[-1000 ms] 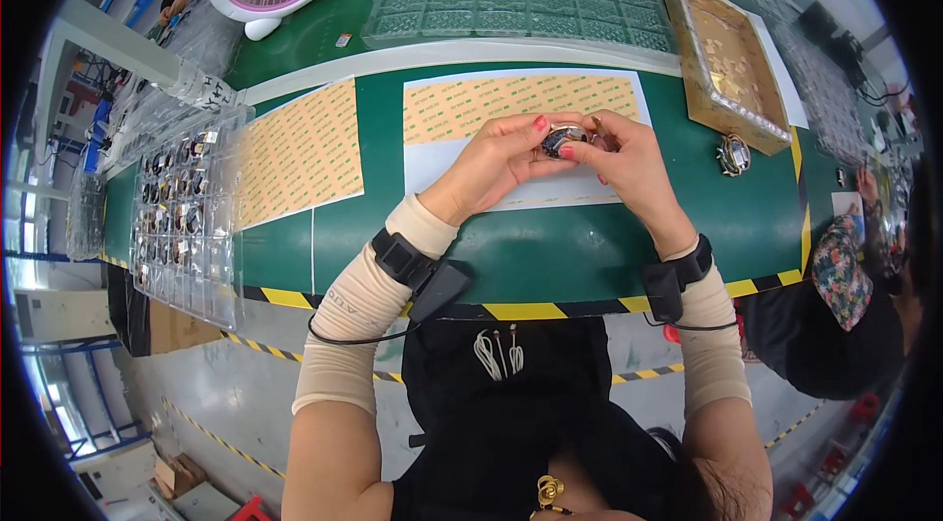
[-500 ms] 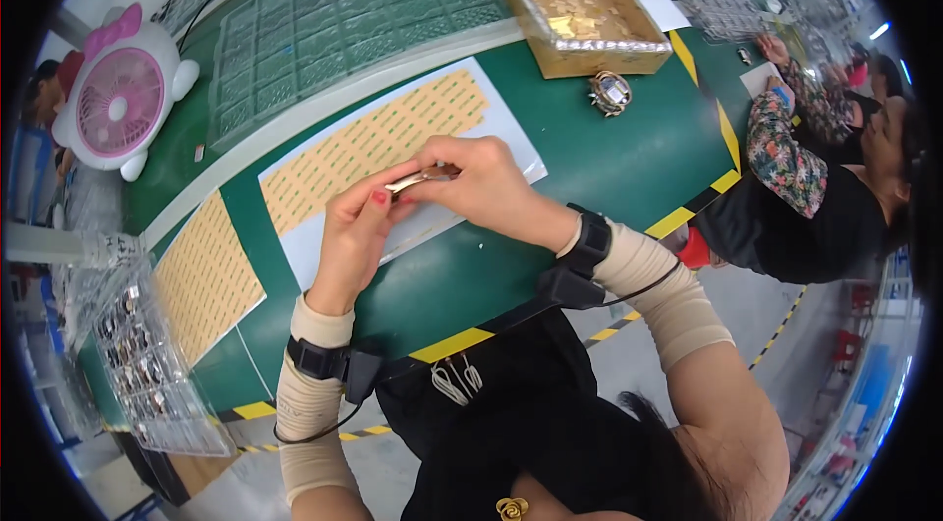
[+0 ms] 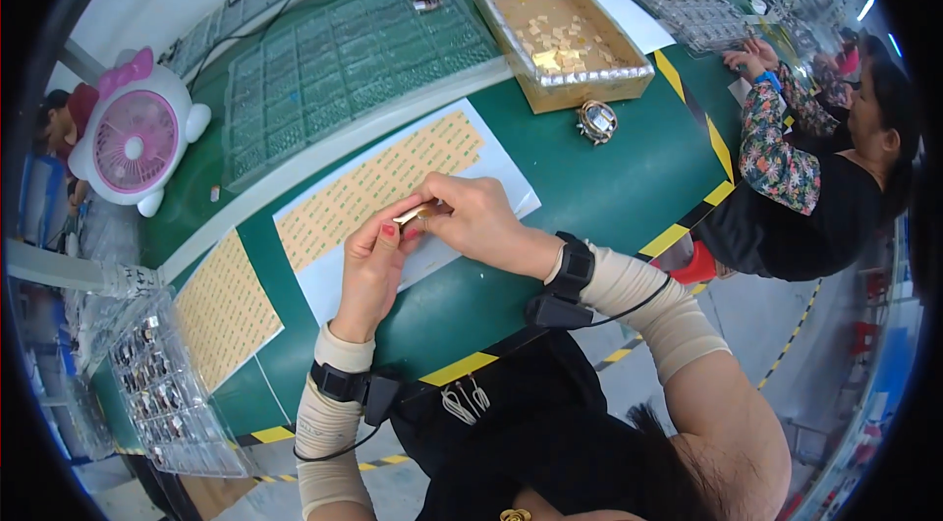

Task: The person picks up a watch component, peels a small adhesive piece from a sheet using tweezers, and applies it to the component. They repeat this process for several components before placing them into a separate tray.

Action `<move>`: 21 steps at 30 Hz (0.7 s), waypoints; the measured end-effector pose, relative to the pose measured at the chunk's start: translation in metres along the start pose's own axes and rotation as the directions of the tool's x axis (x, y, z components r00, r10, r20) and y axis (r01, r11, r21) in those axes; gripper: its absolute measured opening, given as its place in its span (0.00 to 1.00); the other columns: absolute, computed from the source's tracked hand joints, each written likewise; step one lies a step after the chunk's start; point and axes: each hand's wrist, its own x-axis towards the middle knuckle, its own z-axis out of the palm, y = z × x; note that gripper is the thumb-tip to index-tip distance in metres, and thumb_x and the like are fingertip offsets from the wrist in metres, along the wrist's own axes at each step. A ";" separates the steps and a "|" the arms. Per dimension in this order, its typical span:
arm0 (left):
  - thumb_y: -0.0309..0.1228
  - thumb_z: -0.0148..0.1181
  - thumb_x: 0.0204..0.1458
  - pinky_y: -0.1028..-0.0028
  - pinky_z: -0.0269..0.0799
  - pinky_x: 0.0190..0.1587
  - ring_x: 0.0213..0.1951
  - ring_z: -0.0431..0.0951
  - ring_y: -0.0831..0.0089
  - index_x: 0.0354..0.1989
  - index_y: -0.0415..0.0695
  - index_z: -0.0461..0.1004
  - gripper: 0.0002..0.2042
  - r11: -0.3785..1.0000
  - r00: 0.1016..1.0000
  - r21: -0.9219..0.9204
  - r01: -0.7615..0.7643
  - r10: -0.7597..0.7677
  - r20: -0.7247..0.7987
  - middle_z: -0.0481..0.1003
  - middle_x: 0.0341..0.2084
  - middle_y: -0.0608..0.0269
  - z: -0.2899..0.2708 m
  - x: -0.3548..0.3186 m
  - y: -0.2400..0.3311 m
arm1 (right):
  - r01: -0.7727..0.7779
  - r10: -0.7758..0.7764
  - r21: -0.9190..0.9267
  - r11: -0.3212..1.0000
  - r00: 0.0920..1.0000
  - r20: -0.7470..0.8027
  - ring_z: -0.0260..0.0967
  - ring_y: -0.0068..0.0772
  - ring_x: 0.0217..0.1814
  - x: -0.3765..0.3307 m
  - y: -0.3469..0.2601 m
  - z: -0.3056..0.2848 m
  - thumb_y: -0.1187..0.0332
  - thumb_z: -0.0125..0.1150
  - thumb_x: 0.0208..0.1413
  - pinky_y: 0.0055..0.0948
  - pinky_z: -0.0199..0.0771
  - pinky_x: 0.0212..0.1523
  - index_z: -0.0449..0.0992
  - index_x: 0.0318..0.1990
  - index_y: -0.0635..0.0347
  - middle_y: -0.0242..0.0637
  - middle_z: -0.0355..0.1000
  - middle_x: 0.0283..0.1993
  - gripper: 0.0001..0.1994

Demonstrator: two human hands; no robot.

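A small, shiny metal piece (image 3: 420,213), silver and brownish, is pinched between both hands over the sticker sheets; its exact kind cannot be made out. My left hand (image 3: 373,261) grips its left end between thumb and fingers. My right hand (image 3: 483,217) closes on the other end, fingers curled over it and hiding part of it. Beneath them lies a tan sheet of small green-marked stickers (image 3: 363,177) on white backing paper. A second tan sticker sheet (image 3: 231,310) lies to the left.
A shallow cardboard box (image 3: 580,89) holds small tan scraps, with a round metal-rimmed part (image 3: 596,122) beside it. Clear plastic trays (image 3: 324,89) lie behind; a filled tray (image 3: 162,393) is at left. A pink-and-white fan (image 3: 138,143) stands far left. A co-worker (image 3: 786,158) sits right.
The view has shifted slightly, so the scene sits lower. Both hands still hold the metal piece, which looks turned a little, showing more of its brownish side.
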 end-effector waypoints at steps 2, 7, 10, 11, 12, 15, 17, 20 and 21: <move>0.34 0.42 0.58 0.69 0.64 0.52 0.49 0.68 0.67 0.55 0.38 0.59 0.19 0.992 0.998 -0.121 0.037 -0.044 -0.053 0.67 0.49 0.54 0.003 0.001 -0.002 | 0.030 -0.028 0.028 0.999 0.997 -0.074 0.69 0.25 0.24 0.001 0.003 -0.006 0.76 0.62 0.40 0.21 0.68 0.25 0.70 0.29 0.62 0.36 0.69 0.21 0.08; 0.38 0.41 0.58 0.65 0.63 0.53 0.49 0.68 0.63 0.57 0.37 0.54 0.23 0.976 0.989 -0.215 0.046 -0.074 -0.125 0.65 0.49 0.49 0.001 -0.002 0.010 | -0.218 0.238 0.096 0.971 0.896 -0.374 0.69 0.18 0.32 -0.015 0.007 -0.080 0.80 0.59 0.43 0.17 0.68 0.32 0.66 0.41 0.61 0.33 0.72 0.31 0.16; 0.35 0.40 0.59 0.66 0.65 0.52 0.48 0.69 0.63 0.57 0.39 0.55 0.20 0.984 0.987 -0.145 0.105 -0.121 -0.103 0.67 0.47 0.46 0.002 0.004 0.010 | -0.274 0.220 -0.001 0.962 0.774 -0.594 0.66 0.17 0.24 -0.040 0.059 -0.160 0.74 0.62 0.44 0.18 0.65 0.25 0.67 0.42 0.59 0.33 0.71 0.25 0.16; 0.35 0.40 0.59 0.66 0.65 0.52 0.48 0.69 0.63 0.57 0.39 0.55 0.20 0.982 0.988 -0.154 0.110 -0.125 -0.095 0.67 0.47 0.46 0.001 0.004 0.009 | -0.280 0.219 -0.010 0.960 0.772 -0.597 0.66 0.17 0.24 -0.046 0.073 -0.176 0.74 0.62 0.44 0.18 0.65 0.25 0.67 0.42 0.59 0.33 0.71 0.25 0.16; 0.34 0.40 0.59 0.66 0.65 0.52 0.47 0.70 0.63 0.57 0.39 0.56 0.19 0.982 0.987 -0.148 0.115 -0.130 -0.095 0.67 0.46 0.46 0.001 0.004 0.008 | -0.462 0.316 -0.124 0.878 0.755 -0.574 0.67 0.21 0.25 -0.053 0.086 -0.191 0.71 0.62 0.44 0.20 0.66 0.27 0.68 0.42 0.59 0.35 0.71 0.26 0.16; 0.33 0.41 0.58 0.66 0.66 0.51 0.46 0.70 0.63 0.55 0.38 0.57 0.18 0.985 0.986 -0.125 0.119 -0.133 -0.105 0.68 0.44 0.47 -0.006 0.004 0.009 | -0.588 0.298 -0.401 0.702 0.755 -0.584 0.69 0.29 0.28 -0.053 0.095 -0.192 0.66 0.63 0.44 0.25 0.67 0.30 0.69 0.42 0.60 0.39 0.71 0.29 0.17; 0.31 0.41 0.58 0.67 0.67 0.50 0.45 0.71 0.63 0.55 0.38 0.58 0.18 0.985 0.984 -0.104 0.139 -0.149 -0.095 0.69 0.43 0.47 -0.009 0.003 0.007 | -0.509 0.077 -0.691 0.513 0.829 -0.554 0.70 0.36 0.32 -0.053 0.094 -0.188 0.62 0.63 0.43 0.29 0.68 0.33 0.70 0.42 0.60 0.42 0.71 0.31 0.19; 0.30 0.41 0.58 0.67 0.68 0.50 0.45 0.71 0.63 0.54 0.37 0.58 0.17 0.987 0.979 -0.077 0.143 -0.152 -0.133 0.69 0.42 0.48 -0.012 0.006 0.006 | -0.327 -0.044 -0.637 0.698 0.869 -0.493 0.69 0.34 0.36 -0.013 0.041 -0.176 0.64 0.65 0.43 0.28 0.67 0.37 0.71 0.42 0.62 0.42 0.71 0.33 0.19; 0.29 0.42 0.58 0.68 0.68 0.49 0.44 0.71 0.63 0.54 0.37 0.59 0.17 0.985 0.979 -0.069 0.157 -0.164 -0.121 0.69 0.42 0.48 -0.008 0.008 0.005 | -0.274 -0.016 -0.577 0.770 0.894 -0.447 0.70 0.35 0.36 0.002 0.018 -0.174 0.63 0.64 0.43 0.28 0.67 0.37 0.71 0.43 0.62 0.42 0.72 0.34 0.19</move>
